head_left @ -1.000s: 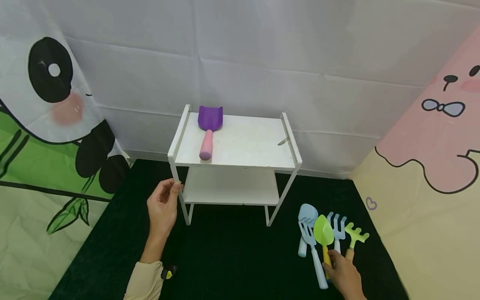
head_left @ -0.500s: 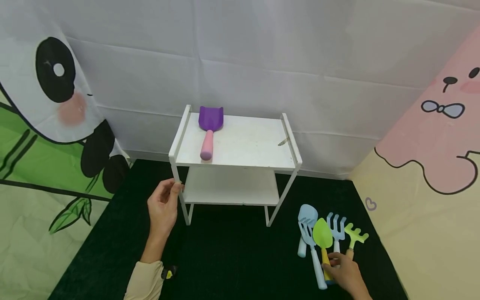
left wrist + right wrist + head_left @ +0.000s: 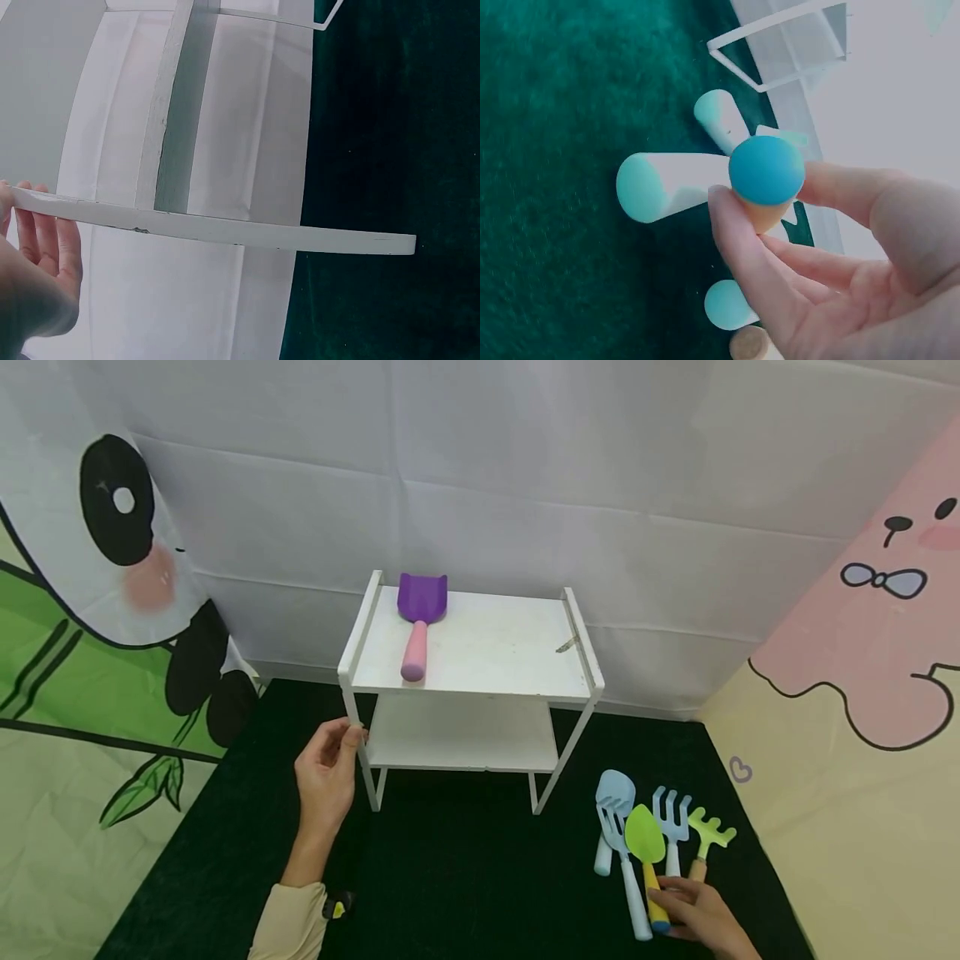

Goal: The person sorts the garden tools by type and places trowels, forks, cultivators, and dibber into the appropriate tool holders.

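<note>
**Right hand on green trowel handle, left hand on shelf leg**

My right hand (image 3: 701, 917) pinches the handle end of the green trowel (image 3: 645, 843). Right wrist view shows thumb and fingers (image 3: 739, 247) curled round the blue cap at the handle's end, so it's a closed grip on that tool. The trowel's green blade points away from me; whether it is lifted off the mat or resting on it, I can't tell.

The trowel sits in a bunch of toy garden tools at the front right of the dark green mat (image 3: 450, 877): a light blue scoop (image 3: 615, 789) and a light blue rake (image 3: 617, 827) on its left, a light blue fork (image 3: 672, 814) and a green rake (image 3: 711, 833) on its right. Handles all point toward me, packed close and overlapping.

My left hand (image 3: 326, 772) is at the front left leg of the white shelf (image 3: 480, 652), fingers curled loosely round the post, thumb on top. Left wrist view confirms fingers against the white bar.

On the shelf's top board, near the left edge: a purple shovel (image 3: 418, 618) with a pink handle, blade toward the back wall. The lower board shows nothing on it. The shelf is well apart from the tool bunch.
</note>
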The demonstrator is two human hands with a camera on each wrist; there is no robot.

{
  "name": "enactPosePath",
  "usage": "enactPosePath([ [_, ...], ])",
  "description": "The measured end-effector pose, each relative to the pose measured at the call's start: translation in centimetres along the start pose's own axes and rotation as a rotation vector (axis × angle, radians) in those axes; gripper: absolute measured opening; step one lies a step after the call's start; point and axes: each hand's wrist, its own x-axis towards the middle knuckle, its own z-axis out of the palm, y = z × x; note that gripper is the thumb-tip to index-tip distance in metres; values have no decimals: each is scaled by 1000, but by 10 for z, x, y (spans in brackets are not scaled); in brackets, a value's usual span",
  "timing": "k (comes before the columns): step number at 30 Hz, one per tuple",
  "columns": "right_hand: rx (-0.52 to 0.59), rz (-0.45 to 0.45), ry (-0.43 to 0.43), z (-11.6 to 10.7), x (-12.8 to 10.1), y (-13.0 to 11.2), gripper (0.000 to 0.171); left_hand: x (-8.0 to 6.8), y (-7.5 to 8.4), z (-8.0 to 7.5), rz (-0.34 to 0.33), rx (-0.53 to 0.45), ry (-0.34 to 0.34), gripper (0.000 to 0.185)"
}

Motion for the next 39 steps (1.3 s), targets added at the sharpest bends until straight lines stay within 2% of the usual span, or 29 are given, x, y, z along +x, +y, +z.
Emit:
enactPosePath([
  [3, 37, 13, -49, -2, -1, 2, 76, 0, -1, 0, 0, -12, -3, 20],
  [7, 73, 27, -61, -3, -3, 3, 80, 1, -1, 0, 2, -20, -7, 19],
  [12, 86, 30, -30, 0, -9, -2, 78, 0, -1, 0, 0, -14, -8, 19],
  [19, 48, 29, 53, 4, -19, -12, 73, 0, -1, 0, 8, -24, -10, 18],
  [27, 20, -12, 45, 5, -32, -24, 74, 0, -2, 0, 4, -28, 1, 19],
  [31, 44, -43, 14, 5, -41, -29, 75, 0, -1, 0, 8, -27, 5, 18],
  [39, 157, -144, -111, 2, -59, -41, 72, 0, -1, 1, 6, -28, 1, 18],
])
